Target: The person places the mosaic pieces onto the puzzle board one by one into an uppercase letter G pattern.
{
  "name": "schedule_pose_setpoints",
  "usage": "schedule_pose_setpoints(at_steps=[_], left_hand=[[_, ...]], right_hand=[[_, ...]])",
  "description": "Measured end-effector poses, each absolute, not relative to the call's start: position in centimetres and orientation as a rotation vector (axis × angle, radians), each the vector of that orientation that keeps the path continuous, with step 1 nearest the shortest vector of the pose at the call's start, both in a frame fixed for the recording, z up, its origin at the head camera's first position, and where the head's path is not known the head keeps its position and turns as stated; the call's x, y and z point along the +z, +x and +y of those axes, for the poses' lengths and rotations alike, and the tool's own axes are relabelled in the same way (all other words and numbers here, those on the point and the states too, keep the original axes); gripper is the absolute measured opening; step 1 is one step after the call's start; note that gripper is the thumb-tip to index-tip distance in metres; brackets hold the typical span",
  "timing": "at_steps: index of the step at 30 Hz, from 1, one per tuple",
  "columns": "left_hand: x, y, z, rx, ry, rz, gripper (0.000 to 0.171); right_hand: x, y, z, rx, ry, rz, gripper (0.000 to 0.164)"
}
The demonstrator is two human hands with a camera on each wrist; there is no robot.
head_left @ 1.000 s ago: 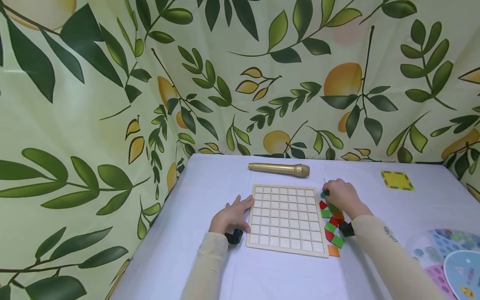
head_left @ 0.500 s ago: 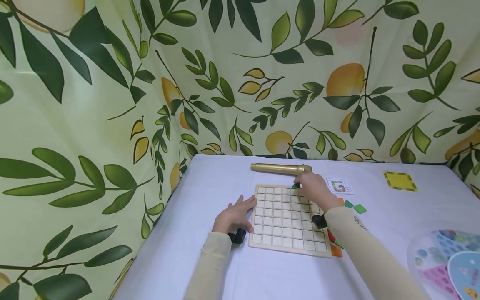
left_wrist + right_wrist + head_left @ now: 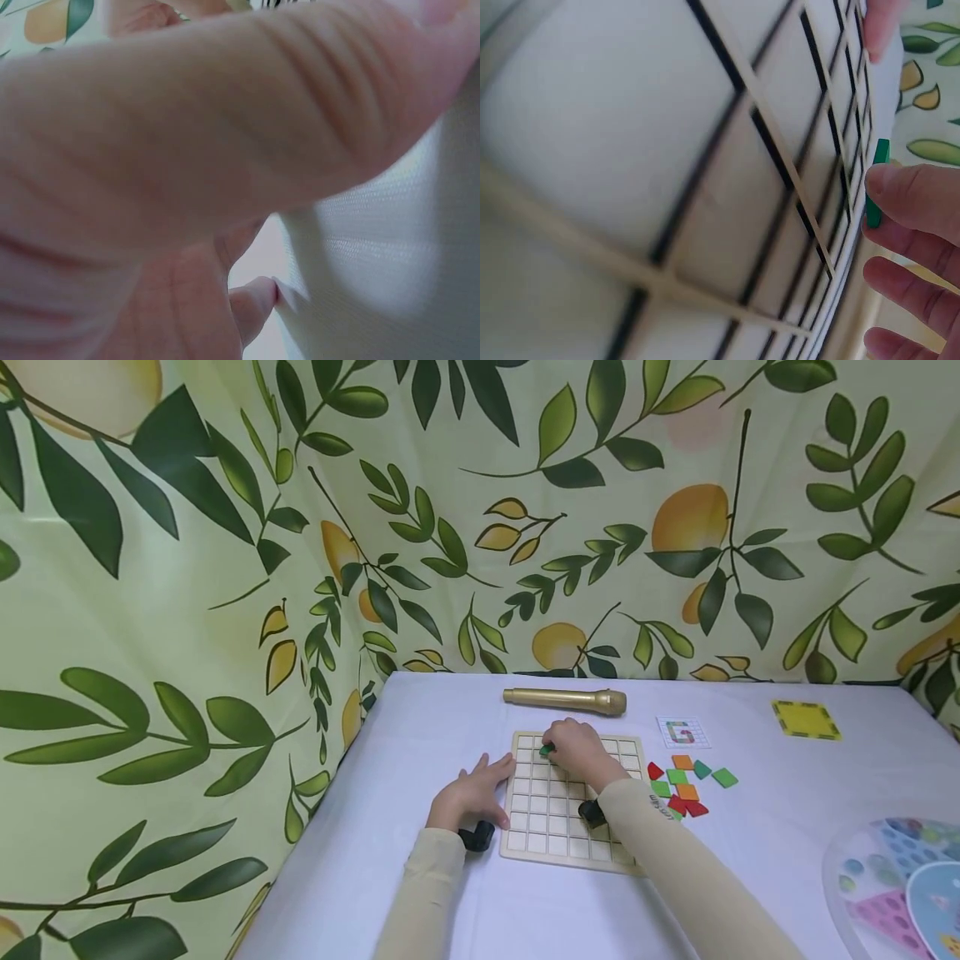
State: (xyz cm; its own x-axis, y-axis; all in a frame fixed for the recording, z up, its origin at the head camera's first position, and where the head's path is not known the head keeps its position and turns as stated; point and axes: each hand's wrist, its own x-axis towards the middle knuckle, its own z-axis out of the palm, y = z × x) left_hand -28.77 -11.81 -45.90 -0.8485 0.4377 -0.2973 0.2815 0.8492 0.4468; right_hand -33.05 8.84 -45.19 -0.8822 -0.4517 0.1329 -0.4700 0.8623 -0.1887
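One green piece shows partly, pinched by the right hand; its sleeve hides part of the gridded board, whose edge the spread left hand touches.

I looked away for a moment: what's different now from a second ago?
The right hand moved left from the loose colored pieces to over the far rows of the board, carrying a green piece it still pinches; this uncovered the letter card. The left hand stayed at the board's left edge; the gold microphone stayed put.
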Motion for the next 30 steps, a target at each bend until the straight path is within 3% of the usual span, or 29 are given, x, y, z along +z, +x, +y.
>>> schedule_pose_setpoints(at_steps=[30], left_hand=[[-45.85, -28.81, -11.83, 0.55, 0.519, 2.631, 0.106]], right_hand=[[-45.86, -32.62, 8.33, 0.454, 0.733, -2.982, 0.026]])
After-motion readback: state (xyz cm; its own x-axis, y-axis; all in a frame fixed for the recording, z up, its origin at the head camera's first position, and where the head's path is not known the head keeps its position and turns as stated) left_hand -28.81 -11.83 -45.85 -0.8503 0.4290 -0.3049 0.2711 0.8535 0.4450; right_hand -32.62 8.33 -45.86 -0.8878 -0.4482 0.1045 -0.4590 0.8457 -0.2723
